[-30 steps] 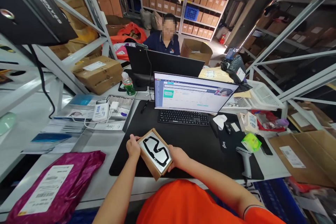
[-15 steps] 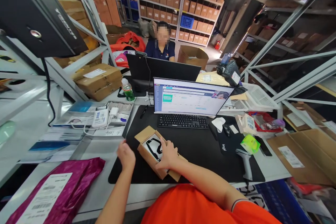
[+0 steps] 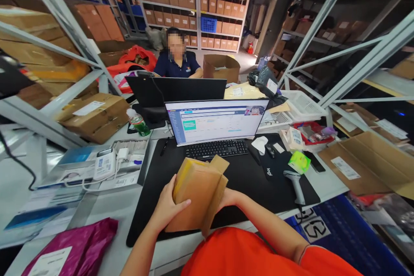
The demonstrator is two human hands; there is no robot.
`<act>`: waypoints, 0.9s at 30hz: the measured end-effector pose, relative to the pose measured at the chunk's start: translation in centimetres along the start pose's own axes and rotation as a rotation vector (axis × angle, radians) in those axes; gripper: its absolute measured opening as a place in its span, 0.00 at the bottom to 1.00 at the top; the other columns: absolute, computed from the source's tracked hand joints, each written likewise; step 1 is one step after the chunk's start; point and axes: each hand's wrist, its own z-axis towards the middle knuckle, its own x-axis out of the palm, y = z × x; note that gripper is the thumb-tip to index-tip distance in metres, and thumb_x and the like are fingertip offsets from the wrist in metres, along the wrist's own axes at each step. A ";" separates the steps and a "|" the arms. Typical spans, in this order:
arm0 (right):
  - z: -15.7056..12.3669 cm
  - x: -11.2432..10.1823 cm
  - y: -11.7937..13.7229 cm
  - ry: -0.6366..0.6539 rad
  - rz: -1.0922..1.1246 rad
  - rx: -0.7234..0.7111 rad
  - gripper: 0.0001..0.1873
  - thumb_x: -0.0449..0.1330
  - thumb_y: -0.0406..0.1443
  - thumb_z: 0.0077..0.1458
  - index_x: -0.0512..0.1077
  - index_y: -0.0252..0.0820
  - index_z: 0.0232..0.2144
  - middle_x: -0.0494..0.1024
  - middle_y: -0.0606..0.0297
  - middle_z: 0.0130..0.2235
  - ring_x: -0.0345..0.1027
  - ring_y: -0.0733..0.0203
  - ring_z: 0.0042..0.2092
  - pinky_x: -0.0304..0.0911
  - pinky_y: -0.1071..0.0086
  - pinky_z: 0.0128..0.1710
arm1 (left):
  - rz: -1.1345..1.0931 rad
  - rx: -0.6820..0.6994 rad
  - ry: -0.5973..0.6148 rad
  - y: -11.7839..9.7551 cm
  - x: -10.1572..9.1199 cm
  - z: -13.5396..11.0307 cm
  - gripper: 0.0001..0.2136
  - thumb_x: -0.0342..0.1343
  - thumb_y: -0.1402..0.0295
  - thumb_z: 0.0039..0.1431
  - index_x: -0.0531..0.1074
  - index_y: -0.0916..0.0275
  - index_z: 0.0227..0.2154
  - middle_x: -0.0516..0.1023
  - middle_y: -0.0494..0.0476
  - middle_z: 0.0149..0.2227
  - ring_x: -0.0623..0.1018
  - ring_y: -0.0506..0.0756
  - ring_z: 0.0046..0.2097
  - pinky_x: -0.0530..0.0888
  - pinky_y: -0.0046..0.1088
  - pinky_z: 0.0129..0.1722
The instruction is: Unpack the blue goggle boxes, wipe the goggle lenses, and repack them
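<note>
A brown cardboard box [image 3: 196, 194] is tilted up over the black desk mat [image 3: 145, 194], its flaps [image 3: 216, 194] standing out at the right-hand end. My left hand [image 3: 168, 207] grips its left side, with the thumb across the face towards me. At the flapped end is my right hand [image 3: 229, 198], its fingers hidden behind the cardboard. What the box contains cannot be seen from here. Just beyond it lies the keyboard [image 3: 216, 148], below the lit monitor [image 3: 216, 120].
A handheld scanner [image 3: 295, 186], a mouse [image 3: 270, 150] and a green packet [image 3: 299, 162] lie to the right. On the left are a tray [image 3: 142, 168] with white devices and a purple parcel bag [image 3: 77, 246]. A co-worker [image 3: 177, 64] sits opposite, behind another monitor [image 3: 194, 88].
The box has been lifted and turned, so its open top with a black-and-white item no longer shows. My left hand has taken hold of it; my right hand has moved to the flaps. The view has shifted right.
</note>
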 end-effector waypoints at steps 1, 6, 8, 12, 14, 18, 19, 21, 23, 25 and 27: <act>-0.3 -0.6 -0.8 -0.005 0.024 0.020 0.66 0.82 0.47 0.17 0.65 0.44 0.63 0.73 0.52 0.60 0.68 0.42 0.61 0.65 0.48 0.61 | 0.104 0.009 -0.006 -0.9 0.2 0.5 0.55 0.64 0.47 0.38 0.54 0.67 0.69 0.63 0.76 0.65 0.63 0.75 0.66 0.59 0.56 0.66; -1.6 -2.6 -4.5 -0.134 0.134 0.076 0.74 0.81 0.42 0.24 0.49 0.45 0.70 0.67 0.50 0.64 0.65 0.45 0.64 0.66 0.52 0.60 | 0.522 0.101 0.015 -5.1 3.1 1.8 0.52 0.64 0.50 0.40 0.56 0.64 0.69 0.66 0.76 0.60 0.65 0.78 0.61 0.60 0.59 0.60; -2.2 -3.1 -5.8 -0.184 0.130 0.114 0.73 0.80 0.37 0.24 0.49 0.45 0.71 0.67 0.48 0.64 0.67 0.44 0.62 0.68 0.51 0.57 | 0.630 0.142 0.028 -6.1 4.4 1.9 0.51 0.64 0.51 0.41 0.54 0.65 0.69 0.66 0.77 0.59 0.66 0.76 0.60 0.61 0.55 0.59; -3.3 -4.0 -7.4 -0.297 0.037 0.192 0.66 0.77 0.25 0.22 0.59 0.44 0.67 0.67 0.46 0.63 0.70 0.39 0.59 0.69 0.46 0.55 | 0.772 0.245 0.058 -7.0 5.3 1.7 0.49 0.64 0.53 0.43 0.55 0.64 0.69 0.66 0.78 0.60 0.65 0.74 0.61 0.60 0.53 0.60; -3.8 -4.3 -7.8 -0.357 -0.030 0.208 0.58 0.74 0.23 0.25 0.67 0.44 0.63 0.69 0.48 0.62 0.70 0.39 0.58 0.69 0.46 0.55 | 0.810 0.283 0.069 -7.0 4.9 1.7 0.49 0.64 0.53 0.44 0.55 0.64 0.69 0.66 0.77 0.60 0.66 0.74 0.60 0.60 0.53 0.60; -4.4 -4.6 -7.7 -0.408 -0.133 0.207 0.44 0.71 0.22 0.32 0.74 0.40 0.56 0.72 0.50 0.57 0.73 0.43 0.53 0.70 0.49 0.54 | 0.868 0.260 0.017 -5.9 2.7 1.6 0.50 0.60 0.44 0.44 0.56 0.65 0.69 0.67 0.76 0.59 0.68 0.74 0.58 0.65 0.52 0.56; -4.4 -4.6 -7.6 -0.402 -0.149 0.203 0.42 0.71 0.23 0.33 0.74 0.39 0.56 0.73 0.50 0.56 0.74 0.44 0.52 0.71 0.50 0.53 | 0.865 0.233 -0.006 -5.5 2.0 1.6 0.51 0.58 0.42 0.44 0.55 0.65 0.69 0.67 0.75 0.59 0.68 0.74 0.57 0.66 0.52 0.55; -4.2 -4.5 -7.5 -0.369 -0.166 0.189 0.41 0.72 0.24 0.34 0.74 0.38 0.55 0.74 0.50 0.55 0.75 0.47 0.50 0.72 0.52 0.52 | 0.825 0.179 -0.053 -4.7 0.7 1.7 0.54 0.54 0.39 0.43 0.52 0.66 0.70 0.68 0.74 0.58 0.69 0.73 0.57 0.68 0.51 0.54; -3.6 -4.2 -7.3 -0.323 -0.166 0.174 0.44 0.74 0.25 0.34 0.72 0.40 0.58 0.75 0.52 0.55 0.76 0.50 0.49 0.73 0.55 0.50 | 0.779 0.148 -0.093 -4.1 -0.6 1.9 0.56 0.52 0.37 0.43 0.49 0.68 0.70 0.68 0.74 0.58 0.70 0.73 0.58 0.69 0.51 0.54; -2.7 -3.8 -7.1 -0.289 -0.165 0.164 0.49 0.75 0.27 0.35 0.67 0.43 0.62 0.75 0.54 0.56 0.76 0.52 0.49 0.74 0.58 0.49 | 0.764 0.129 -0.108 -3.7 -2.0 2.2 0.57 0.52 0.36 0.42 0.48 0.67 0.71 0.68 0.73 0.59 0.70 0.73 0.59 0.70 0.52 0.55; -1.7 -3.3 -6.8 -0.281 -0.186 0.160 0.52 0.75 0.27 0.36 0.64 0.44 0.64 0.73 0.52 0.57 0.75 0.52 0.50 0.74 0.58 0.49 | 0.760 0.108 -0.120 -3.1 -4.1 2.2 0.57 0.52 0.34 0.41 0.49 0.66 0.70 0.69 0.73 0.58 0.70 0.74 0.59 0.70 0.54 0.56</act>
